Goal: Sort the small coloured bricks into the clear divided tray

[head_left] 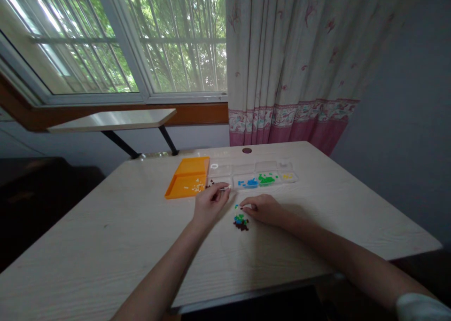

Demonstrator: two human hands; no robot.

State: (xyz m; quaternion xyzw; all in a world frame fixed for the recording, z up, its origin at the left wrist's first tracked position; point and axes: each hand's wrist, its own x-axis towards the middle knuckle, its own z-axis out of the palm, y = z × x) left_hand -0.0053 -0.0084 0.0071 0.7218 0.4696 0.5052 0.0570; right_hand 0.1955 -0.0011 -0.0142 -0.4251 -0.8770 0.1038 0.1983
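My left hand (pixel 210 202) is closed in a pinch in front of the clear boxes, with a small white piece (pixel 229 186) at its fingertips. To the right, my right hand (pixel 262 209) reaches low over the table, thumb and finger together beside a small pile. A tiny dark speck shows at those fingertips; I cannot make out what it is. In the pile, dark brown pieces (pixel 241 226) lie nearest me, with green and blue pieces (pixel 240 218) behind them. A few paler pieces lie farther back, close to the right fingertips.
An open orange case (pixel 170 189) holds scattered white pieces (pixel 198 185). Beside it, clear lidded boxes hold brown, blue (pixel 252 183), green (pixel 267 179) and yellow pieces (pixel 287 176). A raised shelf (pixel 116 119) stands at the back left of the wooden table (pixel 105 246).
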